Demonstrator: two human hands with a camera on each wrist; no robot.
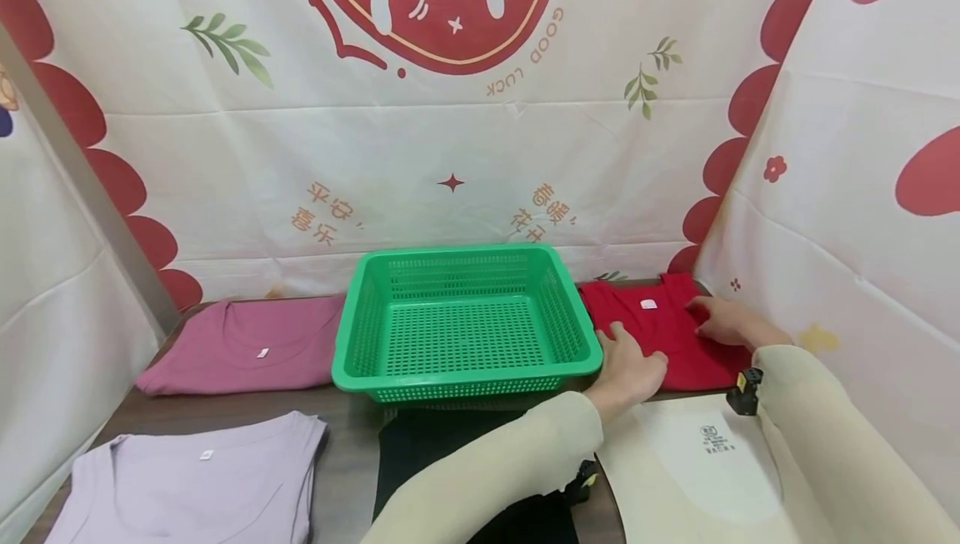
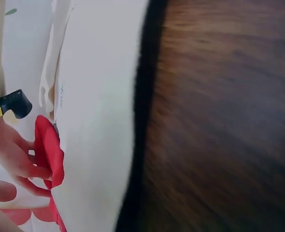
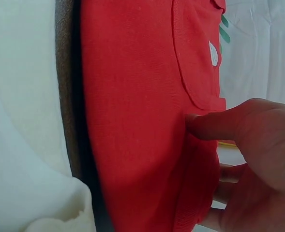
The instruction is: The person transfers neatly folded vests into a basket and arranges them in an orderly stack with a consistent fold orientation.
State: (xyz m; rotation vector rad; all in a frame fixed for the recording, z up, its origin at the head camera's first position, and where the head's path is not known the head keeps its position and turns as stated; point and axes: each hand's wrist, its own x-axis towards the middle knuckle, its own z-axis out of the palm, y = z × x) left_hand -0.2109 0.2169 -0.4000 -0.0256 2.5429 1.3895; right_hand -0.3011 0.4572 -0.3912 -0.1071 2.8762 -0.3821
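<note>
A folded red shirt [image 1: 667, 348] lies at the back right, its white label by the neckline facing up. At its right side my right hand [image 1: 726, 321] pinches the edge. In the right wrist view the thumb presses on top of the red cloth [image 3: 132, 96] while the other fingers go round behind the edge. My left hand [image 1: 628, 367] is at the shirt's left front edge, thumb and fingers spread, close to the corner of a green plastic basket [image 1: 467, 384]. Part of the left fingers is hidden behind the hand.
Nothing lies in the basket. A folded pink shirt [image 1: 281, 340] is left of it, a lavender shirt [image 1: 195, 486] at front left. Black cloth [image 1: 427, 444] lies under my left forearm, and a cream shirt [image 1: 660, 477] sits before the red one. Printed curtains [image 1: 450, 144] enclose the table.
</note>
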